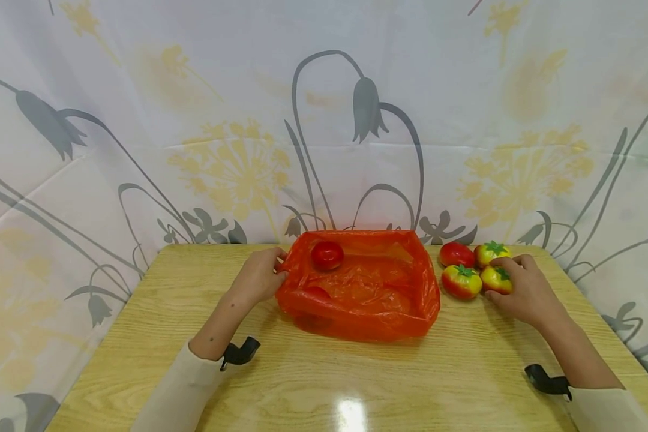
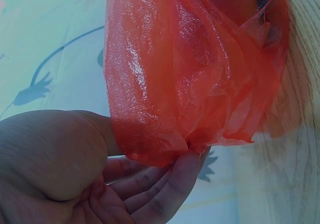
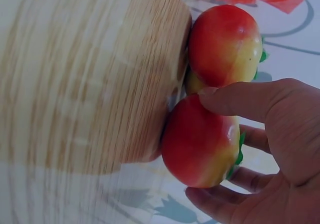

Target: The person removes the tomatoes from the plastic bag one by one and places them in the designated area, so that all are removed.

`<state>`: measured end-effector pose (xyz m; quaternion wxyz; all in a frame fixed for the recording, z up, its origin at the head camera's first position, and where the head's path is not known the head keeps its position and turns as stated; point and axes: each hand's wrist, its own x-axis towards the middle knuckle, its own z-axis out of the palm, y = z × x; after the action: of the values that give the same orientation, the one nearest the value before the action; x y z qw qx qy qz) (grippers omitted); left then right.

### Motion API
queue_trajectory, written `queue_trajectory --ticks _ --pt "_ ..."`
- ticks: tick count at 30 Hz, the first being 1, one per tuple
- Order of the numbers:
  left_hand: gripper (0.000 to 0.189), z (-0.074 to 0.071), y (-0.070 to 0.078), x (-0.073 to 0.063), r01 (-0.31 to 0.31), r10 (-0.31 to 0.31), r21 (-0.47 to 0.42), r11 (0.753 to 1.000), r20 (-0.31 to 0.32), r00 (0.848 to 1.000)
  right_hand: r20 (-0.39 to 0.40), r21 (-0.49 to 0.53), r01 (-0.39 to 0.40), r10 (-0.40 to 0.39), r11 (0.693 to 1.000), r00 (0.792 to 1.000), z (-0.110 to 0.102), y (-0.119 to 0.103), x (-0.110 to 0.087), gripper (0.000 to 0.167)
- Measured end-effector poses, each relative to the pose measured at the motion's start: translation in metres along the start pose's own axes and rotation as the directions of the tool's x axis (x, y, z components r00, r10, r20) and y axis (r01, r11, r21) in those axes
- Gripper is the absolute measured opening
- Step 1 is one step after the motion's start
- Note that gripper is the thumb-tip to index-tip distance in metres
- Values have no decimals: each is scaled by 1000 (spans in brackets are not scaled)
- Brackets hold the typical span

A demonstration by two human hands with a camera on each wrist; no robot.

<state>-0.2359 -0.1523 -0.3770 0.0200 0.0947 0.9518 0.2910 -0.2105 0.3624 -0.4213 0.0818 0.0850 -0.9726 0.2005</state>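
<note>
A red plastic bag (image 1: 356, 324) lies on the table with its mouth spread wide. My left hand (image 1: 258, 277) pinches the bag's left rim between thumb and fingers; the left wrist view shows the bunched film (image 2: 165, 149) at the fingertips. Inside the bag sits a red tomato (image 1: 327, 255), and another red shape (image 1: 318, 293) shows through the front film. To the right, my right hand (image 1: 529, 293) grips a red-and-yellow tomato (image 1: 495, 280) with a green leafy top, thumb on one side and fingers on the other. In the right wrist view this tomato (image 3: 200, 144) is close to the tabletop.
Beside the gripped tomato are two more red-and-yellow tomatoes, one in front (image 1: 461, 282) and one behind (image 1: 491, 253), plus a mostly red one (image 1: 456, 256). The wooden table (image 1: 302, 384) ends at a floral curtain (image 1: 237, 90). Black wrist mounts (image 1: 241, 351) stick out by both sleeves.
</note>
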Motion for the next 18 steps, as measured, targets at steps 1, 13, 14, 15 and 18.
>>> queue_trajectory --ticks 1,13,14,15,18 --pt "29 0 0 0 0 0 -2 1000 1 1000 3 1 -2 2 1000 1000 0 0 0 62" --pt "31 0 0 1 -7 7 -13 1000 -2 1000 -60 -2 32 -32 999 998 -7 -3 0 67" --pt "31 0 0 1 -7 7 -12 1000 -2 1000 -65 -3 33 -33 999 997 -8 -4 0 67" --pt "31 0 0 1 -7 7 -12 1000 -2 1000 -73 -6 35 -35 999 997 -9 -5 0 67" --pt "30 0 0 1 -5 5 -13 1000 0 1000 -93 -16 42 -43 999 995 -11 -10 -2 65"
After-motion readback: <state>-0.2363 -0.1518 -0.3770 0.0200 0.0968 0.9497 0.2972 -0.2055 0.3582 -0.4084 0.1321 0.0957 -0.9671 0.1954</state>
